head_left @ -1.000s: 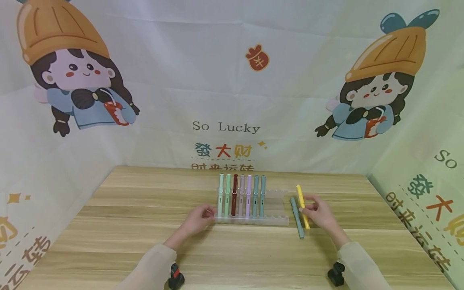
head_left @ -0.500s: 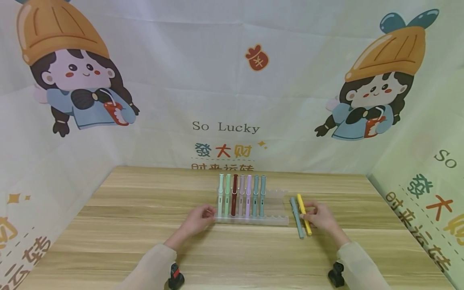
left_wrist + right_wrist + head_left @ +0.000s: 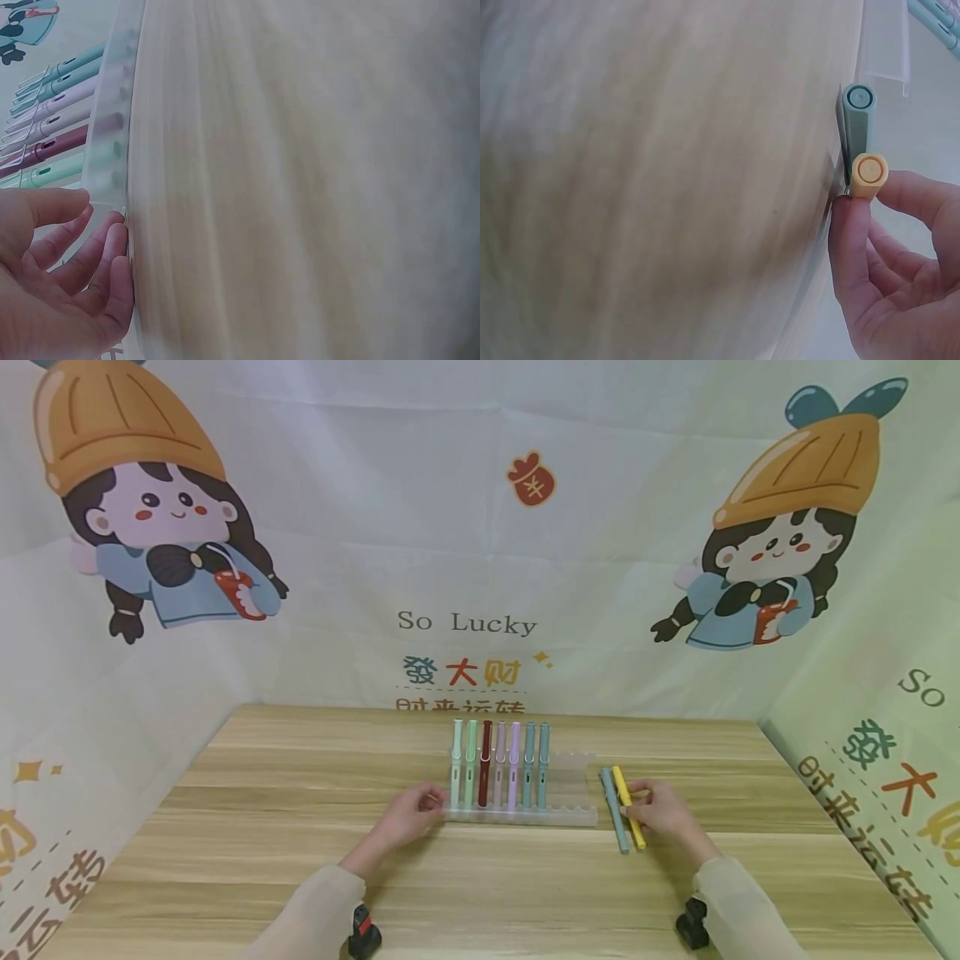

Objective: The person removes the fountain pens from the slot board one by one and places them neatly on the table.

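Note:
In the head view my right hand [image 3: 663, 810] pinches a yellow pen [image 3: 620, 785] between thumb and fingers. The pen lies slanted beside a teal pen [image 3: 613, 814] on the table. Seen end-on in the right wrist view, the yellow pen [image 3: 870, 171] is nearest the fingers, with the teal pen [image 3: 859, 112] just beyond. My left hand [image 3: 411, 814] holds the left end of a clear pen rack [image 3: 573, 817], thumb and curled fingertips at its corner [image 3: 105, 191]. Several capped pens, among them a dark red pen [image 3: 485, 768], stand side by side in the rack's left part.
The wooden table [image 3: 525, 893] extends in front of the rack and to both sides. A printed cloth [image 3: 465, 552] hangs behind and along the sides. The rack's right slots hold no pens. A black wrist camera [image 3: 365, 933] sits by the left sleeve.
My right hand has lowered the yellow pen toward me, and it now lies closer alongside the teal pen. My left hand and the rack have stayed in place.

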`<state>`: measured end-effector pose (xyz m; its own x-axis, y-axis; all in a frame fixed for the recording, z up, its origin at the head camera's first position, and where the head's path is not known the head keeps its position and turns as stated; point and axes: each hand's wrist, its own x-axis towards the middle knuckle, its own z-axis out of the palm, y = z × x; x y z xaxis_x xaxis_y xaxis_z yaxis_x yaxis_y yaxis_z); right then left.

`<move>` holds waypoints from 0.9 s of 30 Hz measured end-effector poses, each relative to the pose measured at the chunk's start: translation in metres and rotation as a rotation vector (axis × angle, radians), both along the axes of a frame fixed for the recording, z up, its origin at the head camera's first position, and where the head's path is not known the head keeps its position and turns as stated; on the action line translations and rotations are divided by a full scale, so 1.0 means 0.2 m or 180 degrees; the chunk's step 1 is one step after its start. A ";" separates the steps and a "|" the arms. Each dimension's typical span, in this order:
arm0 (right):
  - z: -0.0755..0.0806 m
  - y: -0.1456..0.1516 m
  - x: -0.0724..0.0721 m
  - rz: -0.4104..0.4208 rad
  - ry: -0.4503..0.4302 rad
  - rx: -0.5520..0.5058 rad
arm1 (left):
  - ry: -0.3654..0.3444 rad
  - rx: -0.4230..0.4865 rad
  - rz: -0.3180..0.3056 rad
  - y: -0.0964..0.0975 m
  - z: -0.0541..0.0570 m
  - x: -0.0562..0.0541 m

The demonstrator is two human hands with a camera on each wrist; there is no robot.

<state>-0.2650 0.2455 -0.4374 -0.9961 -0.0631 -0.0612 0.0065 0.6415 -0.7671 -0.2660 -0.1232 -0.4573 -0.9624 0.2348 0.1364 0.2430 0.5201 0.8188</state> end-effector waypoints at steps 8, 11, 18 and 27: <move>-0.01 0.00 0.00 -0.0014 -0.0030 -0.0043 | -0.0010 0.0018 0.0004 0.00 0.00 0.00; -0.01 0.00 0.00 -0.0025 -0.0059 -0.0070 | -0.0008 0.0020 0.0005 0.00 0.00 0.00; -0.01 -0.01 0.00 -0.0035 -0.0064 -0.0077 | 0.0007 0.0013 -0.0007 0.00 0.01 0.00; -0.01 -0.01 0.01 -0.0059 0.0011 -0.0105 | 0.0045 -0.0014 -0.0070 -0.01 0.01 0.00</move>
<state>-0.2637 0.2439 -0.4390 -0.9973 -0.0467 -0.0559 0.0154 0.6156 -0.7879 -0.2650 -0.1243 -0.4554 -0.9550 0.2566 0.1488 0.2659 0.5181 0.8129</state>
